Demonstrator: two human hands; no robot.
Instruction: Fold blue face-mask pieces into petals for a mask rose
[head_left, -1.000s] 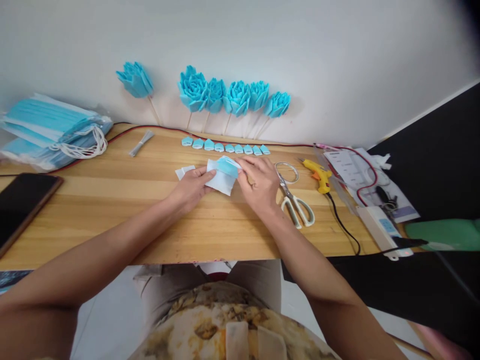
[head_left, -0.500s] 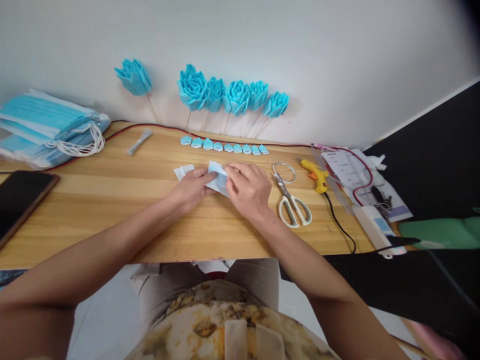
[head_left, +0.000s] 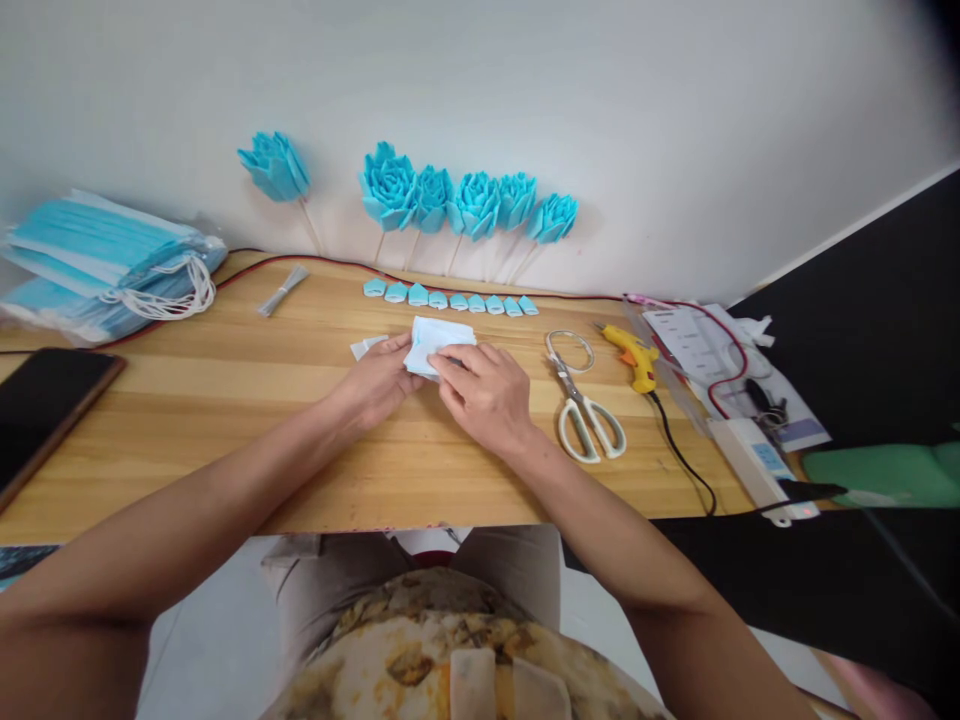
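Note:
Between my hands, just above the table, is a pale blue-white piece of mask fabric (head_left: 442,338), its near face showing mostly white. My left hand (head_left: 381,382) grips its left edge, with fingers partly hidden beneath it. The fingers of my right hand (head_left: 487,392) pinch it at the lower right. Another small white fabric piece (head_left: 363,348) lies on the table behind my left fingers, partly covered. Beyond my hands, several folded blue fabric petals (head_left: 438,299) form a row.
Several blue fabric flowers (head_left: 475,205) on sticks lean against the wall. Scissors (head_left: 589,425) and a yellow glue gun (head_left: 634,358) lie to the right, near a power strip (head_left: 750,460). Bagged masks (head_left: 97,250), a bundle of thin strips (head_left: 282,291) and a phone (head_left: 52,410) are left.
The fabric piece between my hands has turned and opened out, now showing a broader whitish face. My right hand has shifted slightly left and lower on it. The view has tilted slightly.

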